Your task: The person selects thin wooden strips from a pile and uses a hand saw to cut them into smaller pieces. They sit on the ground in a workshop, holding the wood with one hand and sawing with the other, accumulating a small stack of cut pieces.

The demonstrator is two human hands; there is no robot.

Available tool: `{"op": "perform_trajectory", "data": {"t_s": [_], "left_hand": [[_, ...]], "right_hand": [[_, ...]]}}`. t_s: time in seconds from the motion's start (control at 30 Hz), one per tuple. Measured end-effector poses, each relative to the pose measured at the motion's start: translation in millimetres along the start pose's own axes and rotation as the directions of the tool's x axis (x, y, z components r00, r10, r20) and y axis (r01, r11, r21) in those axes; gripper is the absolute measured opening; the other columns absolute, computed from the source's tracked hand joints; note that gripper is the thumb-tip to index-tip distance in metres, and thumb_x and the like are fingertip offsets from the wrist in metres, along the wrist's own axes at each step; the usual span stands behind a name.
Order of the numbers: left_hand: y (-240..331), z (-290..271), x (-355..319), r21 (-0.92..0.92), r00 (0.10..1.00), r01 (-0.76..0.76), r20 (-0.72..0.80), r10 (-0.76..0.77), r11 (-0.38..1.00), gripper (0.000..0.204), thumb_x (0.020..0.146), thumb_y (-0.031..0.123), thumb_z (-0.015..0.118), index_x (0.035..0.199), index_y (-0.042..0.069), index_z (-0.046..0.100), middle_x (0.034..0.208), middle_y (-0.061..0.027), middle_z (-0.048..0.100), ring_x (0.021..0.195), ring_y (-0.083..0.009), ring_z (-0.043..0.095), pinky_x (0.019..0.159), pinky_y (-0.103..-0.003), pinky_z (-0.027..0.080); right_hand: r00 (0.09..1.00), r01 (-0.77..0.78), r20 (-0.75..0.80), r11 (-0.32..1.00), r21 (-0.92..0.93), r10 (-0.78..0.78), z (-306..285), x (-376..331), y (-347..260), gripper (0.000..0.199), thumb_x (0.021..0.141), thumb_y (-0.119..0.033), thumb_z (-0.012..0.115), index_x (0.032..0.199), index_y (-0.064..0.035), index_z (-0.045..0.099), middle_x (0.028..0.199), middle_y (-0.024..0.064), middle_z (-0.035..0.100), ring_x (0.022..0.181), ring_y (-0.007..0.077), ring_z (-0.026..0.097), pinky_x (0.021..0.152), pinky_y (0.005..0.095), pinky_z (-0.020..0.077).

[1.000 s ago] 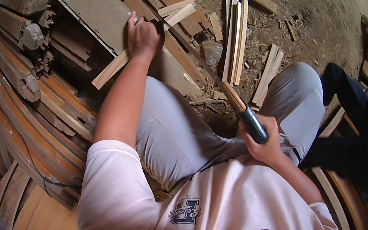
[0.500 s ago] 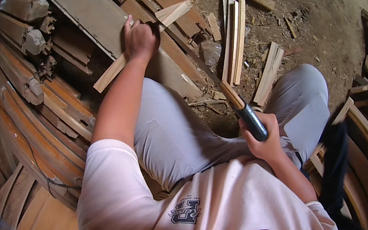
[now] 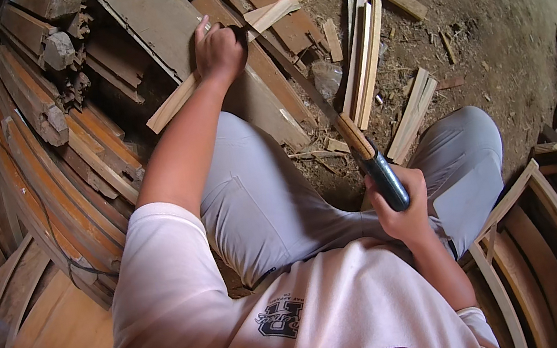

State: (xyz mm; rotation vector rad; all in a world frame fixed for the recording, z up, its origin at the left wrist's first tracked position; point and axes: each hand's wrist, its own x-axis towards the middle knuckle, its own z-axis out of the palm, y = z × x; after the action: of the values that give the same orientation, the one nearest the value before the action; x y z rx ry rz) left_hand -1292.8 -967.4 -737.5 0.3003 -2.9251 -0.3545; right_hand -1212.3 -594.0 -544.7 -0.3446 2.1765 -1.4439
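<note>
My left hand (image 3: 221,53) is closed over a pale wooden strip (image 3: 173,104), pressing it across the boards on the ground. The strip's other end (image 3: 272,16) sticks out to the right of the hand. My right hand (image 3: 403,204) is wrapped round the black grip of a handsaw (image 3: 386,181), close to my lap. Its long narrow blade (image 3: 308,87) slants up and left from the wooden part of the handle to the strip, just right of my left hand. Whether the teeth are in the wood cannot be made out.
Brown boards (image 3: 268,112) lie under the strip. Several cut pale strips (image 3: 364,58) and a shorter bundle (image 3: 413,113) rest on the dirt floor (image 3: 491,25) beside a crumpled clear plastic piece (image 3: 327,79). Stacked timber (image 3: 52,199) rises at the left; curved frames (image 3: 546,253) stand at the right.
The whole view has shifted slightly. Both hands keep their grips, and the saw lies at nearly the same slant. A dark leg-like shape at the lower right has gone from view.
</note>
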Motion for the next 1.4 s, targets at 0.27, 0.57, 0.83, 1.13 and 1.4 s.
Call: {"op": "perform_trajectory", "data": {"t_s": [0.27,0.57,0.83,1.13,1.4], "left_hand": [[0,1,-4,0.042,1.0,-0.024,-0.01,0.025,0.999,0.03,0.089,0.019,0.055,0.073,0.005,0.076,0.081,-0.021,0.072,0.093,-0.0305,0.069,0.12,-0.045,0.032],[-4,3,-2,0.157,0.995,-0.039,0.102,0.023,0.987,0.029,0.089,0.022,0.057,0.076,0.007,0.077,0.085,-0.0191,0.075,0.107,-0.0308,0.072,0.121,-0.046,0.029],[0,3,0,0.109,0.999,-0.025,0.03,0.022,0.994,0.036,0.095,0.026,0.056,0.075,0.005,0.077,0.082,-0.0185,0.074,0.095,-0.0306,0.071,0.119,-0.046,0.032],[9,-8,-1,0.149,0.998,-0.017,0.067,0.007,0.989,0.034,0.092,0.023,0.054,0.073,0.005,0.076,0.08,-0.0155,0.073,0.093,-0.0268,0.069,0.119,-0.044,0.032],[-12,12,-1,0.196,0.996,-0.032,0.089,0.015,0.98,0.035,0.094,0.022,0.051,0.075,0.007,0.076,0.081,-0.0142,0.074,0.093,-0.0255,0.07,0.119,-0.043,0.032]], "right_hand": [[1.0,0.0,0.012,0.995,-0.096,0.001,-21,-20,0,0.008,0.073,0.001,0.065,0.081,-0.0009,0.066,0.066,0.0084,0.063,0.059,0.0187,0.067,0.062,0.0285,0.0512],[0.996,-0.047,0.076,0.995,-0.089,0.054,-16,-15,-25,0.009,0.073,0.0,0.065,0.081,-0.0019,0.068,0.066,0.009,0.065,0.058,0.0201,0.067,0.062,0.029,0.0515],[0.999,-0.034,0.01,0.994,-0.102,0.035,-19,-25,-17,0.009,0.072,-0.001,0.065,0.081,-0.0024,0.066,0.066,0.0089,0.065,0.059,0.0214,0.068,0.063,0.0301,0.0518],[1.0,0.011,-0.027,0.997,-0.079,-0.013,-21,-30,15,0.009,0.071,-0.002,0.065,0.08,-0.0019,0.067,0.066,0.0098,0.064,0.059,0.0228,0.068,0.063,0.0299,0.0517],[0.996,0.041,0.082,0.992,-0.116,-0.032,-21,-24,-6,0.009,0.072,-0.001,0.069,0.08,-0.0011,0.068,0.065,0.0121,0.064,0.055,0.024,0.067,0.058,0.0306,0.0506]]}}
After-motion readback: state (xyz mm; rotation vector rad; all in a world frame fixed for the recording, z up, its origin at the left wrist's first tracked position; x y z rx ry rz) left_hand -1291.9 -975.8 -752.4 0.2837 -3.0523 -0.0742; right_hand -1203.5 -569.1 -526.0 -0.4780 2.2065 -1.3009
